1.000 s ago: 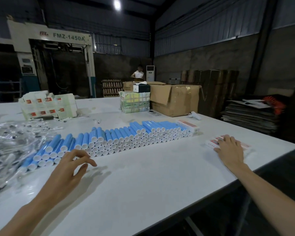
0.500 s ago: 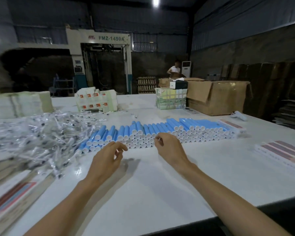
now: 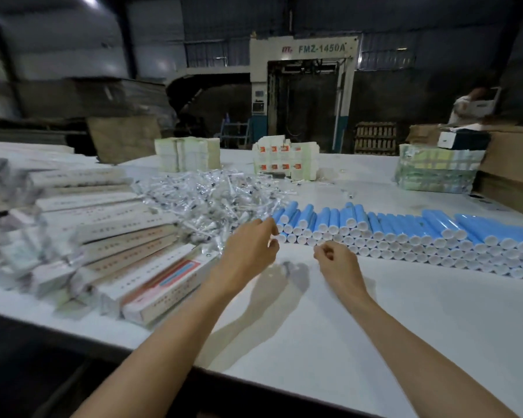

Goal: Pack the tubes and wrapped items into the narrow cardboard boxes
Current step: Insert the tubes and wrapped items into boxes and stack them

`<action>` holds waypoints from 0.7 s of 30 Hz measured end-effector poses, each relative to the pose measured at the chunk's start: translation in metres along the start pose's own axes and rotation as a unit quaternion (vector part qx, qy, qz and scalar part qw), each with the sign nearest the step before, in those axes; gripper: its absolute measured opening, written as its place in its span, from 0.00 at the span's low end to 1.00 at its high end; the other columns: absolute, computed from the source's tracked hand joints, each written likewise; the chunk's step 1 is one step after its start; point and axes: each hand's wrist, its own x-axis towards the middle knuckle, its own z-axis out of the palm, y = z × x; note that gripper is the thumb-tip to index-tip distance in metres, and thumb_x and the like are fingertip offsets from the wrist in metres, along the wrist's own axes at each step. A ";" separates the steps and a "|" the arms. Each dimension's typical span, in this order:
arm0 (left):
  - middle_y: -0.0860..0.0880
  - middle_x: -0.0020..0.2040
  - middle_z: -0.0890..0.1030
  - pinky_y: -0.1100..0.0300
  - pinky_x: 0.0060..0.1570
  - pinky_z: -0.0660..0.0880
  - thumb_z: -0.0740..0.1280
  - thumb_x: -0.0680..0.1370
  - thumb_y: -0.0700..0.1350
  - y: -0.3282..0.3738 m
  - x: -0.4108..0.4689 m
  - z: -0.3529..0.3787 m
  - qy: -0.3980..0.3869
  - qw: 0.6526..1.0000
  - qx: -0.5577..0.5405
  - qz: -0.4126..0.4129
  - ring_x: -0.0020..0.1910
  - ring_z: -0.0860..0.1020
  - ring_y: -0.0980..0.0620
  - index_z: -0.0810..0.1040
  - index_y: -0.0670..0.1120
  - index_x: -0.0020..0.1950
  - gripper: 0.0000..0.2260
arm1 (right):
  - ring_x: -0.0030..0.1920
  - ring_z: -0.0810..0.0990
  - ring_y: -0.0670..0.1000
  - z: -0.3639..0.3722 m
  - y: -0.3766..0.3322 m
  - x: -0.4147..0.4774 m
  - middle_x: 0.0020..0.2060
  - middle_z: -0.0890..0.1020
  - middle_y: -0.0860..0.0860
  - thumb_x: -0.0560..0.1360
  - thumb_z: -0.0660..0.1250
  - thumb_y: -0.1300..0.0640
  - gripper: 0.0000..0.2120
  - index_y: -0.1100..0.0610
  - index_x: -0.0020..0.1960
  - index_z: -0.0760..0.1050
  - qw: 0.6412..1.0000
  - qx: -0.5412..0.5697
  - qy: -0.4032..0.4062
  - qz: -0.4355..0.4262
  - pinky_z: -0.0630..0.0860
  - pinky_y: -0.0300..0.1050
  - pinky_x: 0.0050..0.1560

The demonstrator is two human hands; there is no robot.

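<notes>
Both bare forearms reach forward and converge slightly. The left hand [image 3: 248, 251] hovers palm-down, fingers loosely curved and thumb just apart from the forefinger. The right hand [image 3: 338, 263], just beside it, has its fingers curled inward around nothing visible.

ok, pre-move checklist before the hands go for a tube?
1. Blue tubes reachable: ok, row lies just beyond both hands.
2. Left hand empty: ok, fingers loose near the row's left end.
3. Right hand empty: cannot tell, fingers curled.
4. Narrow boxes close: ok, stacked left of left hand.
5. A box open for loading: cannot tell, blurred.
6. Wrapped items close: ok, piled behind left hand.
</notes>
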 end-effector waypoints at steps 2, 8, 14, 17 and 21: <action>0.46 0.66 0.80 0.50 0.53 0.74 0.66 0.85 0.53 -0.016 -0.018 -0.022 -0.004 0.994 0.100 -0.048 0.65 0.77 0.42 0.76 0.48 0.69 0.15 | 0.42 0.82 0.56 0.003 0.001 0.000 0.38 0.84 0.54 0.82 0.66 0.53 0.13 0.59 0.42 0.78 1.000 0.006 -0.006 -0.010 0.77 0.52 0.43; 0.44 0.75 0.72 0.49 0.67 0.72 0.65 0.80 0.70 -0.052 -0.082 -0.048 -0.090 0.935 0.284 -0.194 0.75 0.70 0.41 0.73 0.46 0.75 0.34 | 0.32 0.75 0.48 0.005 0.002 0.000 0.30 0.79 0.43 0.79 0.67 0.51 0.13 0.53 0.37 0.76 1.000 0.022 -0.012 -0.009 0.71 0.47 0.37; 0.48 0.71 0.75 0.51 0.65 0.73 0.66 0.82 0.65 -0.062 -0.093 -0.046 -0.076 0.926 0.322 -0.182 0.72 0.72 0.44 0.76 0.54 0.75 0.25 | 0.32 0.75 0.50 0.001 -0.002 -0.005 0.29 0.79 0.49 0.80 0.67 0.52 0.13 0.55 0.38 0.77 0.999 0.043 -0.018 -0.009 0.71 0.47 0.38; 0.50 0.54 0.81 0.53 0.51 0.75 0.68 0.82 0.59 -0.061 -0.090 -0.049 -0.061 0.926 0.335 -0.162 0.58 0.80 0.46 0.82 0.53 0.63 0.15 | 0.33 0.77 0.49 -0.001 -0.004 -0.007 0.29 0.79 0.47 0.81 0.67 0.52 0.14 0.53 0.38 0.77 0.999 0.039 -0.020 -0.012 0.73 0.47 0.39; 0.53 0.30 0.70 0.55 0.31 0.69 0.67 0.83 0.59 -0.066 -0.092 -0.056 -0.009 0.946 0.297 -0.130 0.30 0.73 0.50 0.66 0.49 0.34 0.23 | 0.35 0.78 0.50 -0.002 -0.006 -0.008 0.30 0.80 0.47 0.81 0.67 0.52 0.12 0.53 0.39 0.78 0.998 0.048 -0.025 -0.011 0.74 0.48 0.41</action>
